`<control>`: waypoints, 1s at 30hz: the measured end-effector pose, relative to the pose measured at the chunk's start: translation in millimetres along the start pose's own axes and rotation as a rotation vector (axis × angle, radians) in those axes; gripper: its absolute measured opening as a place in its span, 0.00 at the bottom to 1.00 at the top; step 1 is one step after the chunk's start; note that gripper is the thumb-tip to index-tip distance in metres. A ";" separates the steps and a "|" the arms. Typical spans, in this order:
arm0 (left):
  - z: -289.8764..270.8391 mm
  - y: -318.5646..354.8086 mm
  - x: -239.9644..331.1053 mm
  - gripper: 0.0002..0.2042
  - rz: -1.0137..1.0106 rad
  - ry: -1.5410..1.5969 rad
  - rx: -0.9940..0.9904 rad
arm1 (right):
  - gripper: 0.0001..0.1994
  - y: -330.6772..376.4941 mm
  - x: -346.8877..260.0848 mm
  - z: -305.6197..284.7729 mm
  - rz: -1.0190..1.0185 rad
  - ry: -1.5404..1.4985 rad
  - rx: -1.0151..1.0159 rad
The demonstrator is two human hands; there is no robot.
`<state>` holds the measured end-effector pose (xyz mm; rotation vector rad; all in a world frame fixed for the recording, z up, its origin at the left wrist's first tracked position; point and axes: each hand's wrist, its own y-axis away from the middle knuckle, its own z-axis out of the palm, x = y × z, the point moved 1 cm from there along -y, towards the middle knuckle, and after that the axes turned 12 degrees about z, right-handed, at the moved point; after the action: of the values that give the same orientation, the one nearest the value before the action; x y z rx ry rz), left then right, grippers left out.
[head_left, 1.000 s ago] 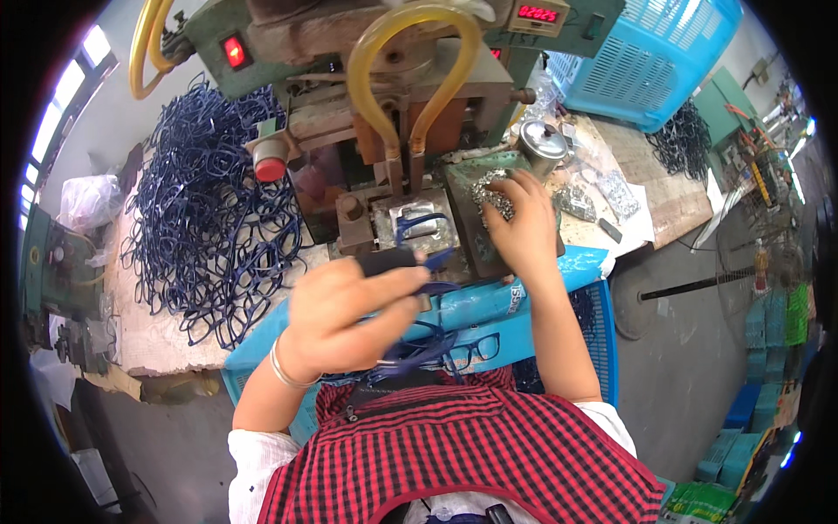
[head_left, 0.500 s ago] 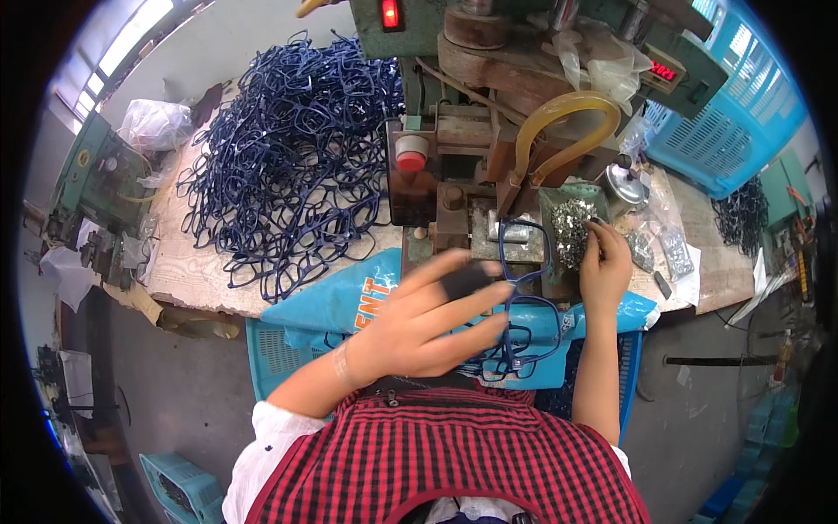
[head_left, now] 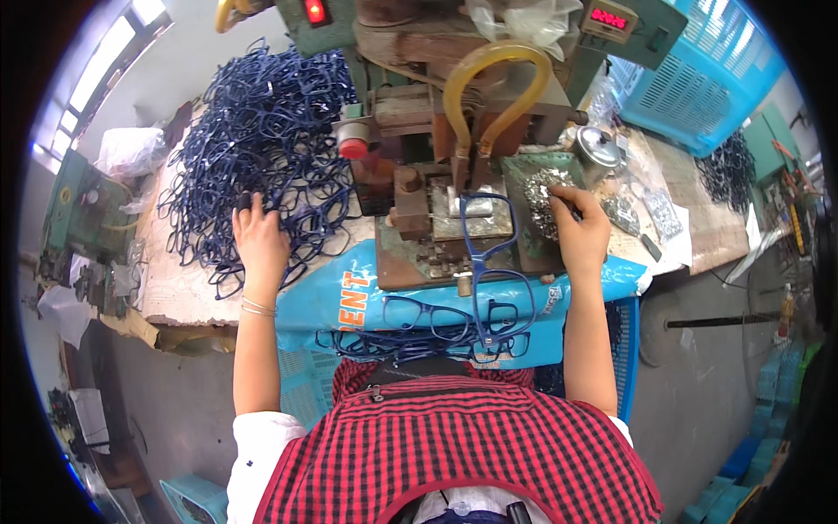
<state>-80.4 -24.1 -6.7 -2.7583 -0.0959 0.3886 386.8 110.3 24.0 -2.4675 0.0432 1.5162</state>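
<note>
I see my left hand (head_left: 259, 240) resting palm-down on the near edge of the heap of blue frames (head_left: 253, 148), fingers loosely spread over the tangle and closing on nothing that I can make out; my right hand (head_left: 580, 229) sits at the tray of small metal parts (head_left: 541, 196), fingertips bunched down into the pile, though I cannot tell whether a piece is actually pinched between them.

The thing that matters lies between the two: a single blue frame (head_left: 489, 262) sits on the machine bed (head_left: 419, 253), its long axis running away from me toward the machine, one lens rim up on the metal fixture (head_left: 463, 203) under the yellow hose (head_left: 493, 92), the other rim hanging toward my lap over the blue bag (head_left: 349, 301); it lies just left of my right hand and well apart from my left, so the right hand is plainly the nearer one; the tray touches the fixture's right side, which I judge makes a short sideways reach from parts to frame.

More frames (head_left: 419, 319) lie across the bag below.
</note>
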 end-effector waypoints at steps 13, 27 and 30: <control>-28.6 -75.0 43.2 0.09 -0.113 0.255 0.580 | 0.13 11.0 -114.9 12.5 -0.047 -0.329 -0.327; -178.0 -95.7 122.7 0.07 0.222 1.481 0.860 | 0.33 23.5 -115.6 41.0 0.181 -0.708 -0.510; -186.1 -94.8 125.7 0.07 0.132 1.427 0.838 | 0.33 35.5 -131.0 31.8 0.162 -0.676 -0.478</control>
<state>90.5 16.8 162.2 -1.6495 0.4775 -1.2172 293.4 69.5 119.1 -2.1417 -0.2744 2.6053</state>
